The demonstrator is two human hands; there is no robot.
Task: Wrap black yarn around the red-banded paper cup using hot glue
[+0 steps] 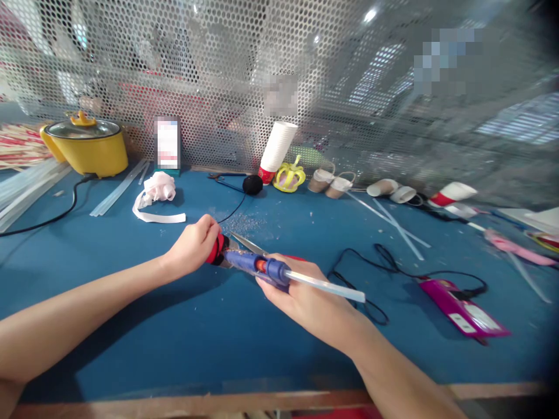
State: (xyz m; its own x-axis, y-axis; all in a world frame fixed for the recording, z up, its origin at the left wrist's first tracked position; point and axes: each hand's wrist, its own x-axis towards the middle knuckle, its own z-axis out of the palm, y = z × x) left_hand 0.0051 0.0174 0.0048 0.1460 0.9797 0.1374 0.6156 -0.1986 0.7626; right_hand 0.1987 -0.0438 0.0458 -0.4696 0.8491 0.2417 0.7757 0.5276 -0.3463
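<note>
My right hand (312,291) is wrapped round a blue hot glue gun (247,262), with a clear glue stick (327,284) poking out of its back end. The gun's nozzle end meets a small red and black piece (216,249) that my left hand (194,247) grips with curled fingers. Most of that piece is hidden, so its kind is unclear. Just beyond the gun, a pair of scissors (248,242) shows a blade and a bit of red handle, partly covered by my right hand.
On the blue table (183,337) stand a yellow electric pot (98,154), stacked paper cups (278,148) and a yellow crown-like craft (289,176). A white ribbon roll (159,187) lies left. A purple power strip (463,308) with a black cord lies right. A perforated metal screen (227,87) rises behind.
</note>
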